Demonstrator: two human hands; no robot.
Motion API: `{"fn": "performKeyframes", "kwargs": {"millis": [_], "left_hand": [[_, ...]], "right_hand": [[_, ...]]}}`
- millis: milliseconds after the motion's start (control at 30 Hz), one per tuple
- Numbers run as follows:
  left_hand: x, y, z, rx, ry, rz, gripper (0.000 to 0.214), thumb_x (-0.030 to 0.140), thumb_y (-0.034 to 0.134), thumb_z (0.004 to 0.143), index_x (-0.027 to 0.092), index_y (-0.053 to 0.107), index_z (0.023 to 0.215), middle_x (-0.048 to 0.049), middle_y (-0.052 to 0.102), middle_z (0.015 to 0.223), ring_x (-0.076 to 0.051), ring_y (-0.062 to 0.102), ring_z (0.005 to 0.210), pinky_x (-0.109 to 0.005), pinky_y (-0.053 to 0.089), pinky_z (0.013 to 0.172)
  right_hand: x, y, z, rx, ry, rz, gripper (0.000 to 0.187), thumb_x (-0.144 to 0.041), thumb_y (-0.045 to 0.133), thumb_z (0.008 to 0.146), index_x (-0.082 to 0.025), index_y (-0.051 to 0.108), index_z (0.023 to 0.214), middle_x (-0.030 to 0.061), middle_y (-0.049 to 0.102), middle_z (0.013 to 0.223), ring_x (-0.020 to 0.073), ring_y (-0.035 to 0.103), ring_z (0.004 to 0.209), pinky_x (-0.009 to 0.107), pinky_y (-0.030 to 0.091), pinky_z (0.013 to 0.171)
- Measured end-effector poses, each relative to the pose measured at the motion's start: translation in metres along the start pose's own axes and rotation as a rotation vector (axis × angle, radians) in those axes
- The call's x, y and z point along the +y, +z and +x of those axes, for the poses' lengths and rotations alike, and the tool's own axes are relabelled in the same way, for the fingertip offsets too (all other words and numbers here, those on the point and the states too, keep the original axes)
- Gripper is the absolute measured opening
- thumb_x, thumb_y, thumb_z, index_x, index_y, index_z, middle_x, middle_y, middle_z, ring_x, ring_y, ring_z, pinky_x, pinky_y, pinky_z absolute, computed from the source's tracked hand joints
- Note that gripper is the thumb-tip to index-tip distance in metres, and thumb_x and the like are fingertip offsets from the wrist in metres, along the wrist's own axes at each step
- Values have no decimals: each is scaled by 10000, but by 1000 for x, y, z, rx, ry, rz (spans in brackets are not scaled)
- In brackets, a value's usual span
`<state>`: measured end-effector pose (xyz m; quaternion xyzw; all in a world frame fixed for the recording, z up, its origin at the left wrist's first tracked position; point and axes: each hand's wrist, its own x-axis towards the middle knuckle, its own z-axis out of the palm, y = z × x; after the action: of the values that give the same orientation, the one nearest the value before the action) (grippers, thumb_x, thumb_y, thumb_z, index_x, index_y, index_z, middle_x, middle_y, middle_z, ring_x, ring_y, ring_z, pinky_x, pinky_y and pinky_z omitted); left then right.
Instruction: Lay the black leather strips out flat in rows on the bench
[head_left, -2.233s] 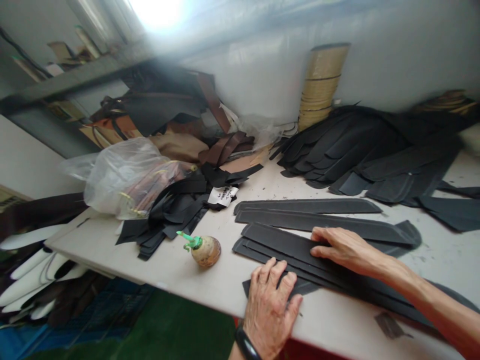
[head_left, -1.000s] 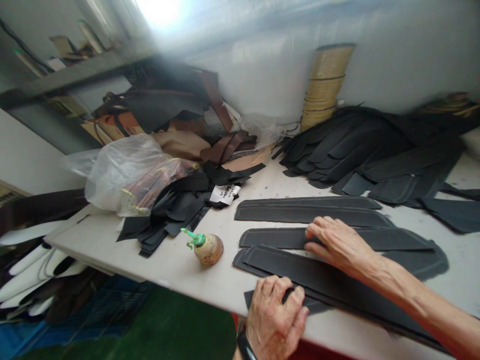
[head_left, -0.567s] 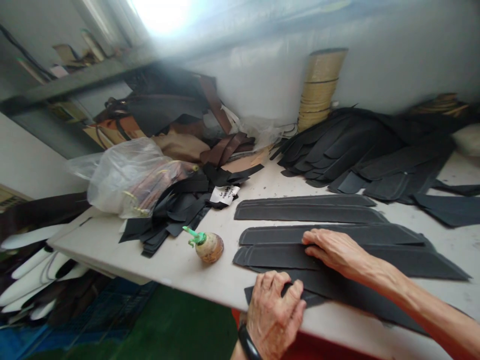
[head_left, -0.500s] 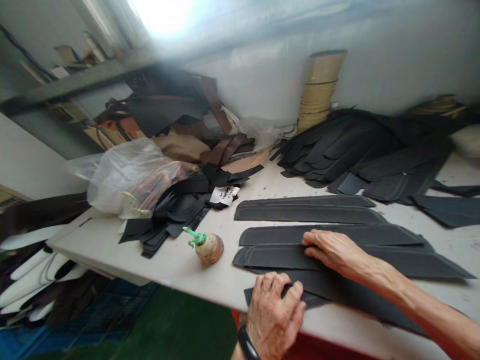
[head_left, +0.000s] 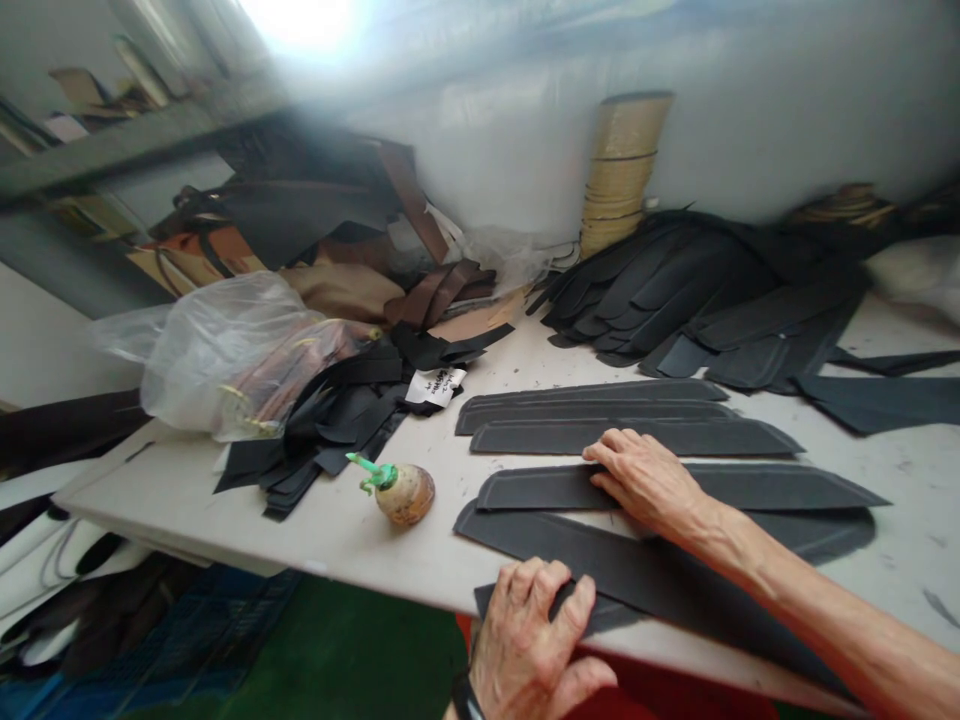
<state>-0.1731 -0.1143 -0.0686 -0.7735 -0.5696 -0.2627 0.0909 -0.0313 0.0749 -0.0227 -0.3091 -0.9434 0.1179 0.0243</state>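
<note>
My right hand point(head_left: 649, 480) has its fingers bent onto a long black strip point(head_left: 540, 489) with a rounded end, thumb near the lower edge. Beneath and nearer to me, another black strip point(head_left: 517, 535) slants towards the table's front edge. My left hand point(head_left: 529, 635), with a dark band at the wrist, lies over black pieces point(head_left: 611, 618) at that edge. Its thumb is spread away from the fingers. Beyond my right hand, several overlapping black strips point(head_left: 540, 436) lie in a row. Left of them stands a small round pot point(head_left: 409, 497) with a green nozzle-like top.
A large heap of black strips point(head_left: 652, 270) lies at the back right, beside a yellowish roll point(head_left: 622, 165). At the left are a clear plastic bag point(head_left: 199, 345), black scraps point(head_left: 337, 415) and a white written label point(head_left: 435, 387). Blue crates point(head_left: 202, 625) stand below the table.
One black strip has shifted away from me, towards the far row. The strip under my right hand has moved the same way, exposing more of the one below. My left thumb has spread.
</note>
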Motion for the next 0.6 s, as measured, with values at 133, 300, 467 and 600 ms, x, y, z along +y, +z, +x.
{"fn": "performKeyframes", "kwargs": {"millis": [133,300,467,600], "left_hand": [[-3,-7,-2,-29,72,55,284,264,480,881,153,607,1109,-83,641,1050,-221,556,969,-348,475,826],[-7,-13,-5,-21,205,71,267,154,425,881,149,631,1053,-71,671,1063,-210,587,995,-313,517,785],[-9,-26,-5,-15,265,31,263,159,394,897,147,633,1005,-71,706,958,-191,634,941,-293,540,733],[-12,-36,-11,-47,246,-40,273,156,360,921,147,618,1011,-73,709,952,-185,645,927,-302,536,727]], "right_hand": [[-16,-4,-40,-67,-66,52,260,-238,551,797,-232,590,1054,65,571,1016,231,528,908,376,407,810],[-25,5,-77,-120,-85,146,538,-162,567,651,-203,549,1187,109,517,1229,286,488,1049,468,356,915],[-19,0,-71,-128,-115,100,353,-105,454,783,-216,584,1091,89,584,1097,245,531,964,417,399,850],[-17,-10,-72,-124,-95,87,260,-81,403,828,-207,602,938,72,604,964,230,532,876,415,391,805]]}}
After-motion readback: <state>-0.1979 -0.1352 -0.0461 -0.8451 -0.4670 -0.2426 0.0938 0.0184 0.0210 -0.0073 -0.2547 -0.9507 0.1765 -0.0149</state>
